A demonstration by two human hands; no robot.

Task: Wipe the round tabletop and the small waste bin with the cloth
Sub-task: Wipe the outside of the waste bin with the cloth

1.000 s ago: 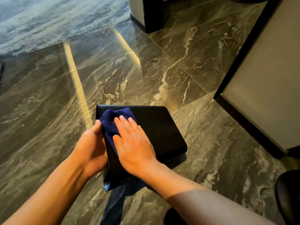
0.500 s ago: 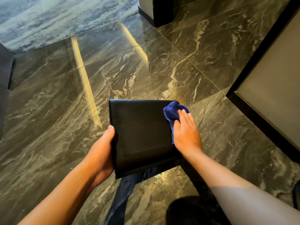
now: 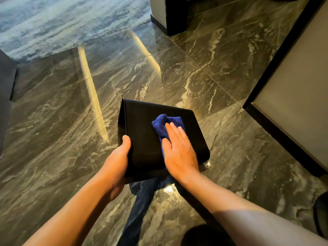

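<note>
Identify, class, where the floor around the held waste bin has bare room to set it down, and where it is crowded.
Free: the wide marble floor left of the waste bin, up to the pale rug; also the tiles beyond the bin toward the dark pillar base. Crowded: below the bin, by the left hand, right hand pressing the blue cloth, and trouser leg.

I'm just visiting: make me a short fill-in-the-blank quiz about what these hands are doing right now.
1. The right hand presses a ____ cloth flat.
2. The cloth lies against the black waste ____.
3. The left hand grips the bin by its ____ edge.

Missing words: blue; bin; left
</note>
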